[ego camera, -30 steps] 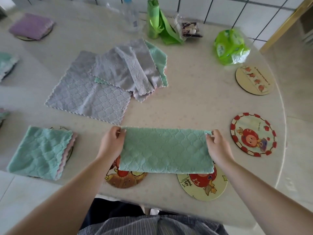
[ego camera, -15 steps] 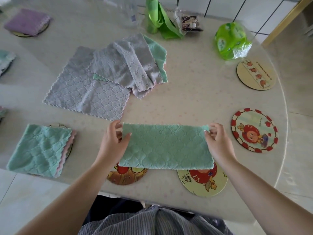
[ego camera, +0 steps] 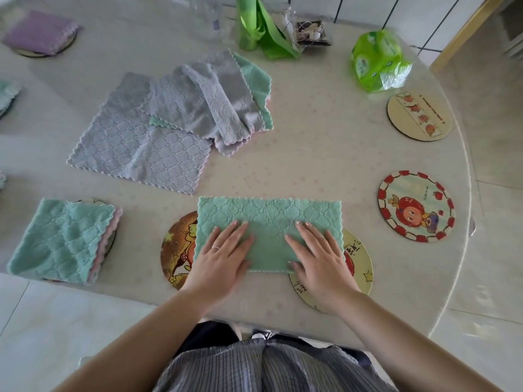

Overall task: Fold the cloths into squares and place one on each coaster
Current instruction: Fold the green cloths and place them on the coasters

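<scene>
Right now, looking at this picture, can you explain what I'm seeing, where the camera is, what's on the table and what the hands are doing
There is no machine here: a person works with two bare hands, and the camera sits on their head, looking forward and down.

The left hand and right hand lie flat, fingers straight, pressing on a green cloth folded into a long rectangle. Nothing is gripped. That cloth lies across two picture coasters, a brown one and a yellow one.

On the round table there is also a loose pile of grey cloths, a folded green cloth on a coaster at the left, a folded purple cloth on another far back, two bare coasters at the right, and a green packet.
</scene>
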A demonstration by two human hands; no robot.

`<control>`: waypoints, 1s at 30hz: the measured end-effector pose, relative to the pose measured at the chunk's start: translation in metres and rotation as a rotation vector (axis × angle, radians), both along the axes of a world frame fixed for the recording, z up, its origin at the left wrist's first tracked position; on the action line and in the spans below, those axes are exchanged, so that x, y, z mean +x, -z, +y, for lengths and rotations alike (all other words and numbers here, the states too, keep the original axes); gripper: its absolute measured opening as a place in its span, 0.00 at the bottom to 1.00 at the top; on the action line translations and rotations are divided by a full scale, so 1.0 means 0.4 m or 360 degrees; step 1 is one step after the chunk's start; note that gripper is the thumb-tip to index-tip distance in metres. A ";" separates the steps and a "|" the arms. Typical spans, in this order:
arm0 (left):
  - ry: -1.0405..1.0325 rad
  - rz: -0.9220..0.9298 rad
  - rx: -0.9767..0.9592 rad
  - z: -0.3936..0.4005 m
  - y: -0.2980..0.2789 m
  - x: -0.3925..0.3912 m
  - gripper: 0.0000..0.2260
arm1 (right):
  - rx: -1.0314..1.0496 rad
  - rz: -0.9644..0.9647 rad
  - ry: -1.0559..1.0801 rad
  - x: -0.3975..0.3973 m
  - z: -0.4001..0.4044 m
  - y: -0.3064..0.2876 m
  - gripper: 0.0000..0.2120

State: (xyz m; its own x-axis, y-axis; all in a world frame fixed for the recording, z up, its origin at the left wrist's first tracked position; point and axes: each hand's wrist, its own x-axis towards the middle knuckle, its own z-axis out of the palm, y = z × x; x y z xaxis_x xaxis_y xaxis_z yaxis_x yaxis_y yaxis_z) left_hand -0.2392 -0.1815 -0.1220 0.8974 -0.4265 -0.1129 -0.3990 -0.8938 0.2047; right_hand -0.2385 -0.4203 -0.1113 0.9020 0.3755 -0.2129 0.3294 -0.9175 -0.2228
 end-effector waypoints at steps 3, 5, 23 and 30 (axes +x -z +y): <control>-0.0025 0.0014 0.0107 0.046 -0.005 -0.004 0.26 | -0.0109 0.0029 0.0014 -0.004 -0.049 0.000 0.25; -0.0035 0.0024 0.0142 0.077 -0.006 -0.009 0.26 | -0.0111 0.0048 0.0049 -0.003 -0.075 -0.002 0.26; 0.0057 -0.0016 -0.0509 -0.055 -0.015 -0.023 0.06 | 0.0184 0.0214 0.0182 0.279 0.110 -0.073 0.14; -0.0093 0.0022 -0.0576 -0.071 -0.022 -0.022 0.04 | -0.0053 0.0333 0.0115 0.319 0.143 -0.069 0.12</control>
State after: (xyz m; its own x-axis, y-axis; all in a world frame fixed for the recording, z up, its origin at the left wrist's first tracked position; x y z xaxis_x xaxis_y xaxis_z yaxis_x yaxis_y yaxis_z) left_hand -0.2479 -0.2100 -0.1130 0.9208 -0.3893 0.0239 -0.3447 -0.7836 0.5168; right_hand -0.1109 -0.3632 -0.0836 0.8611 0.3013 -0.4095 0.2123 -0.9450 -0.2488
